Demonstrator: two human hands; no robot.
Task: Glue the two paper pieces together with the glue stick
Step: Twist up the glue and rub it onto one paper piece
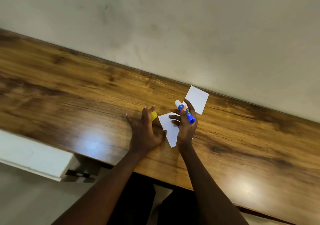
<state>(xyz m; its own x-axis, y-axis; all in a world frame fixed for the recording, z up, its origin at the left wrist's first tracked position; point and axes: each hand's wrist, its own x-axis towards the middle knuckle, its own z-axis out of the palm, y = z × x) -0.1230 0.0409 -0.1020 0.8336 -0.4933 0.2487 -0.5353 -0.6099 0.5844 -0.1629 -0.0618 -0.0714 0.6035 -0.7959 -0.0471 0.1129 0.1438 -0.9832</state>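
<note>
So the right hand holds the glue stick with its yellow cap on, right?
No: the head view shows the yellow cap off, lying on the table by the left hand. The right hand does hold the glue stick, its white tip bare.

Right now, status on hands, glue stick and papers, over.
Left hand open, thumb at near paper edge. Right hand grips uncapped glue stick. Far paper lies apart. Yellow cap beside left hand, not in the way.
</note>
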